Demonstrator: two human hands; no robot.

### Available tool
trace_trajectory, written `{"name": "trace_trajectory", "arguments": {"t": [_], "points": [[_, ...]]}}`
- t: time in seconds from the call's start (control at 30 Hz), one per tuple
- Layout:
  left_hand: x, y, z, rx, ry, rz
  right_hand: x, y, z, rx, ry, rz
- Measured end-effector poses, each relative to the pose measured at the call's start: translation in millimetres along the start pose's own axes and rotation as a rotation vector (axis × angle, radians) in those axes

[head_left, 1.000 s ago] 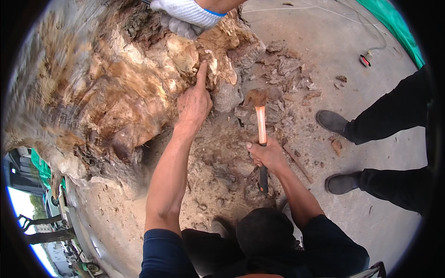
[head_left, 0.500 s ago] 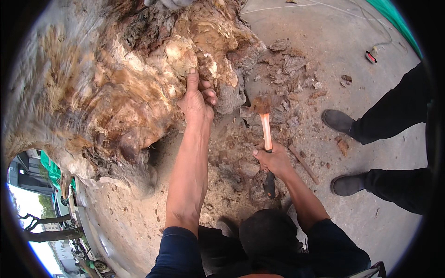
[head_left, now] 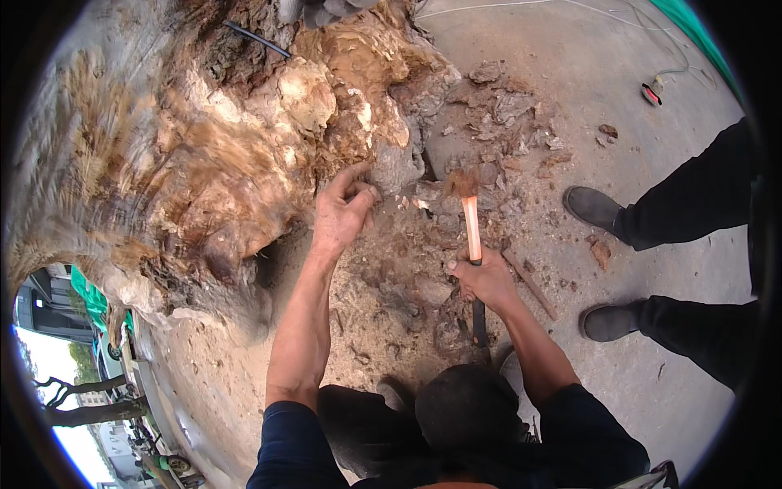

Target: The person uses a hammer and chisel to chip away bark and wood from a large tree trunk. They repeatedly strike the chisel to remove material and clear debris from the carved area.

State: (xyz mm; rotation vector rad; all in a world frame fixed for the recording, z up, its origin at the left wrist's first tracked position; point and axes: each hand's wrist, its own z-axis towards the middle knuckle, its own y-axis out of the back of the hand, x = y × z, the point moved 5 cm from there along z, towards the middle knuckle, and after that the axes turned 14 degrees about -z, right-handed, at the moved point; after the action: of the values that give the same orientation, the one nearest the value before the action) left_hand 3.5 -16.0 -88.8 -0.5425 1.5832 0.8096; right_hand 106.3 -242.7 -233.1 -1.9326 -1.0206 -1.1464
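My left hand hovers by the lower edge of a huge, weathered tree stump. Its fingers are apart and partly bent, with nothing seen in them. In my right hand is a hammer, gripped around its orange and black handle. The rusty brown hammer head points away from me, over bark scraps on the ground. Pale and orange-brown bare wood shows on the stump above my left hand. Beyond it, a dark thin rod lies against the rough bark.
Another person's grey-gloved hand is at the stump's top edge. Bark pieces and a narrow stick litter the concrete floor. At the right stands a person in dark trousers. A cable runs by a red-and-black object.
My left hand has drawn back from the pale knob of wood toward me, its fingers spreading. The dark rod and more of the gloved hand have come into view. My right hand keeps the hammer.
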Motion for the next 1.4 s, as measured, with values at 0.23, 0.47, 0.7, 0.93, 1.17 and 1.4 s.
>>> {"name": "trace_trajectory", "arguments": {"t": [0.23,0.47,0.7,0.93,1.17,1.4], "points": [[-14,8,42,-0.359,-0.116,-0.874,-3,-10,-2,0.028,0.005,-0.007],[-13,-33,25,-0.072,-0.13,-0.416,-20,4,-8,0.032,-0.041,-0.031],[7,-16,28,-0.208,-0.351,0.328,-20,2,-7,-0.001,-0.055,0.03],[0,-19,37,-0.122,-0.328,0.699,-5,-10,-11,0.037,-0.059,0.073],[9,-21,35,-0.065,-0.325,0.81,3,-7,-10,0.002,-0.055,0.05],[-10,-31,40,0.067,-0.175,0.805,12,-9,-12,0.008,-0.044,0.06]]}}
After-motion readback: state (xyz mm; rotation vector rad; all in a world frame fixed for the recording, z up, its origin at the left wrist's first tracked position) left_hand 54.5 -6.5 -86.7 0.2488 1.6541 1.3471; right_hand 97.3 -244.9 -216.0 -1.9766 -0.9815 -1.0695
